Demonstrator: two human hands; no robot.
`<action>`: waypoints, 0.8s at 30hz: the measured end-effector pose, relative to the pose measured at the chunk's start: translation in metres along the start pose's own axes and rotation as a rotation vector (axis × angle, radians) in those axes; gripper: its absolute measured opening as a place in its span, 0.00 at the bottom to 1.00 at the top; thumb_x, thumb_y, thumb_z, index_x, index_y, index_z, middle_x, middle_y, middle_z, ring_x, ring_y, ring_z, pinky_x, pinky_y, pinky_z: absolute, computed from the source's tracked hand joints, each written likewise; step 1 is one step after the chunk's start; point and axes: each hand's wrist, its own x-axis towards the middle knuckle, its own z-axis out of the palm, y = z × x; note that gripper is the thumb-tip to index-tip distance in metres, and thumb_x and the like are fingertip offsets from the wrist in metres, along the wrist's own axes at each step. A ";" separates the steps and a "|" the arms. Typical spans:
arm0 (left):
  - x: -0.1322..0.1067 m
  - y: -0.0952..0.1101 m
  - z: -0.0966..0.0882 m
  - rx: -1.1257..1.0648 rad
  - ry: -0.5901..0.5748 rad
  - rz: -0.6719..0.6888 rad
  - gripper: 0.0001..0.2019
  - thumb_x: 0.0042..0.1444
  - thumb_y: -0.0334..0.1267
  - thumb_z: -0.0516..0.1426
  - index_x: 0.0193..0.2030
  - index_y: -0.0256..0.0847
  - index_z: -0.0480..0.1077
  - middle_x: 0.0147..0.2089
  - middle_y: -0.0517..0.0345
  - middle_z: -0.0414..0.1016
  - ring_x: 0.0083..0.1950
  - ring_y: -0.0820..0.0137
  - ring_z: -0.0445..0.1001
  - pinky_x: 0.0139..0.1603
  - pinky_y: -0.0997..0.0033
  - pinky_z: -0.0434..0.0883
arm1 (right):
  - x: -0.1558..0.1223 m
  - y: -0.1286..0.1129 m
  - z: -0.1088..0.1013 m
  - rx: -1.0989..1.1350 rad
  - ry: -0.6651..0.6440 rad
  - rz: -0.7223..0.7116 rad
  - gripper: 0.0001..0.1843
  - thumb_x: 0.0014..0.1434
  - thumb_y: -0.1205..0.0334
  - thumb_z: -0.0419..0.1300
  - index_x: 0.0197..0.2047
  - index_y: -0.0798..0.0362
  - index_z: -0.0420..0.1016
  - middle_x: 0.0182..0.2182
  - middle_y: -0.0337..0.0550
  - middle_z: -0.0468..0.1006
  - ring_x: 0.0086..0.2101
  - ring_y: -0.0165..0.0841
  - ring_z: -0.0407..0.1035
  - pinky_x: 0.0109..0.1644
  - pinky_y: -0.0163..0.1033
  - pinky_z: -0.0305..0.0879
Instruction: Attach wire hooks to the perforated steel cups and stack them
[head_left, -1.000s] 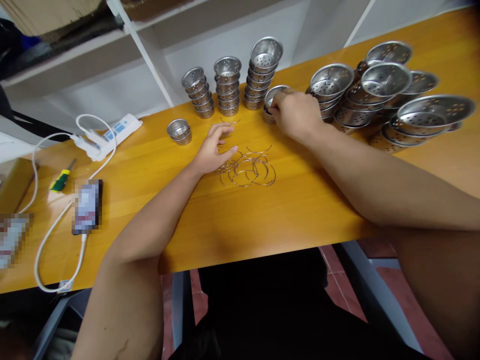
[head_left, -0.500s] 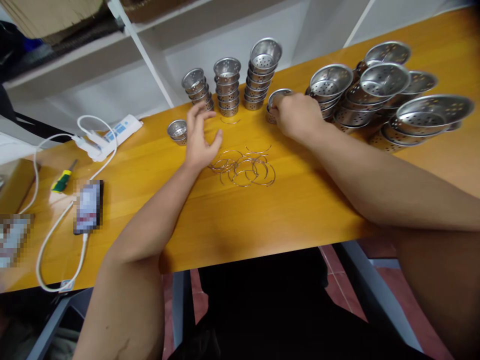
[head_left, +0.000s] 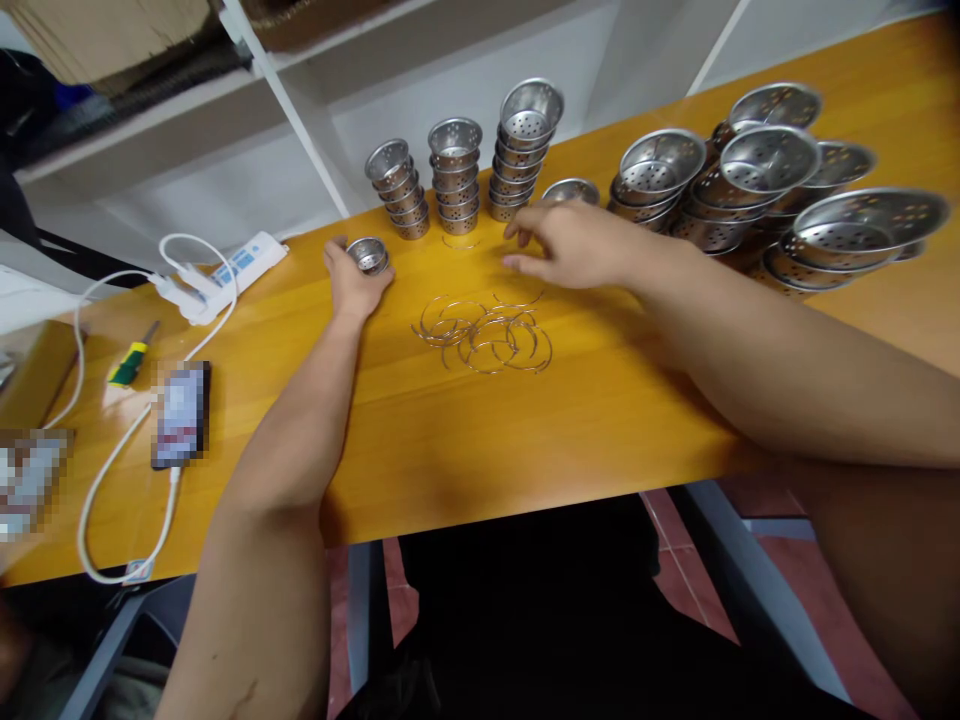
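Short cup stack [head_left: 367, 256] between the left fingers [head_left: 337, 259]

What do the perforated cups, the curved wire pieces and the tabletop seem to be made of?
Perforated cups: bare metal, likely stainless steel, given the silvery sheen. Curved wire pieces: probably metal, polished, from their bright glints; which metal is unclear. Tabletop: glossy wood or wood-look laminate; faint streaks and soft reflections.

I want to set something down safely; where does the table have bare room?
Bare table lies between the curved wires and the near edge; a smaller patch between the phone and the left forearm. Crowded: the right, where stacked metal cups stand close together.
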 end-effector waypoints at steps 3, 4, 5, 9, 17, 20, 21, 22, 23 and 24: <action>0.001 -0.005 0.005 -0.095 -0.043 0.046 0.60 0.43 0.43 0.94 0.76 0.46 0.66 0.78 0.41 0.81 0.86 0.40 0.83 0.98 0.27 0.74 | 0.004 0.017 0.004 0.071 -0.157 -0.137 0.39 0.78 0.36 0.74 0.82 0.48 0.85 0.74 0.60 0.90 0.63 0.61 0.87 0.70 0.61 0.82; 0.000 -0.004 0.007 -0.144 -0.048 0.088 0.61 0.43 0.46 0.94 0.76 0.48 0.66 0.79 0.40 0.81 0.86 0.39 0.83 0.98 0.27 0.75 | 0.004 0.020 0.006 0.074 -0.196 -0.150 0.43 0.74 0.34 0.76 0.83 0.46 0.85 0.75 0.58 0.90 0.61 0.60 0.88 0.67 0.60 0.84; -0.002 -0.001 0.008 -0.185 -0.052 0.132 0.61 0.42 0.49 0.94 0.76 0.49 0.66 0.80 0.39 0.81 0.88 0.38 0.82 0.98 0.28 0.75 | 0.004 0.022 0.008 0.074 -0.235 -0.153 0.46 0.71 0.32 0.78 0.84 0.46 0.85 0.75 0.58 0.90 0.60 0.59 0.88 0.64 0.59 0.84; -0.013 0.010 0.011 -0.212 -0.116 0.242 0.61 0.41 0.62 0.94 0.75 0.50 0.69 0.84 0.38 0.80 0.90 0.38 0.80 0.99 0.32 0.74 | 0.002 0.015 0.017 0.070 -0.352 -0.169 0.49 0.70 0.33 0.78 0.84 0.52 0.85 0.73 0.65 0.90 0.55 0.57 0.88 0.57 0.57 0.84; -0.024 0.019 0.012 -0.185 -0.238 0.245 0.58 0.34 0.76 0.92 0.64 0.47 0.76 0.65 0.44 0.90 0.71 0.43 0.91 0.84 0.32 0.86 | 0.003 -0.005 0.034 0.010 -0.276 -0.176 0.09 0.77 0.62 0.68 0.55 0.48 0.90 0.55 0.54 0.92 0.51 0.49 0.86 0.59 0.52 0.79; -0.021 0.018 0.011 -0.212 -0.223 0.187 0.57 0.34 0.80 0.90 0.60 0.48 0.76 0.63 0.45 0.91 0.68 0.44 0.92 0.82 0.31 0.88 | 0.004 -0.003 0.039 -0.018 -0.248 -0.185 0.06 0.76 0.61 0.67 0.50 0.44 0.87 0.52 0.49 0.92 0.49 0.48 0.84 0.57 0.52 0.79; -0.020 0.017 0.010 -0.223 -0.217 0.169 0.57 0.36 0.83 0.88 0.60 0.48 0.76 0.62 0.44 0.91 0.67 0.44 0.92 0.81 0.31 0.88 | 0.004 -0.003 0.040 -0.020 -0.244 -0.192 0.05 0.75 0.60 0.67 0.49 0.43 0.86 0.51 0.48 0.92 0.48 0.47 0.84 0.56 0.53 0.79; -0.018 0.015 0.010 -0.235 -0.208 0.152 0.57 0.38 0.86 0.86 0.60 0.48 0.76 0.62 0.44 0.91 0.67 0.45 0.92 0.80 0.32 0.89 | 0.004 -0.002 0.040 -0.021 -0.243 -0.200 0.03 0.74 0.60 0.68 0.48 0.43 0.85 0.50 0.48 0.91 0.47 0.47 0.83 0.55 0.52 0.78; -0.016 0.013 0.010 -0.245 -0.199 0.136 0.57 0.39 0.88 0.84 0.60 0.48 0.75 0.62 0.44 0.91 0.66 0.45 0.92 0.80 0.32 0.89 | 0.004 -0.003 0.041 -0.018 -0.241 -0.208 0.01 0.73 0.60 0.69 0.47 0.43 0.84 0.50 0.48 0.91 0.46 0.46 0.83 0.55 0.52 0.78; -0.013 0.010 0.010 -0.254 -0.191 0.122 0.57 0.40 0.90 0.83 0.60 0.48 0.75 0.62 0.43 0.91 0.66 0.46 0.92 0.79 0.32 0.90 | 0.003 -0.004 0.040 -0.014 -0.239 -0.211 0.00 0.72 0.60 0.69 0.46 0.44 0.82 0.50 0.48 0.90 0.46 0.46 0.83 0.55 0.52 0.77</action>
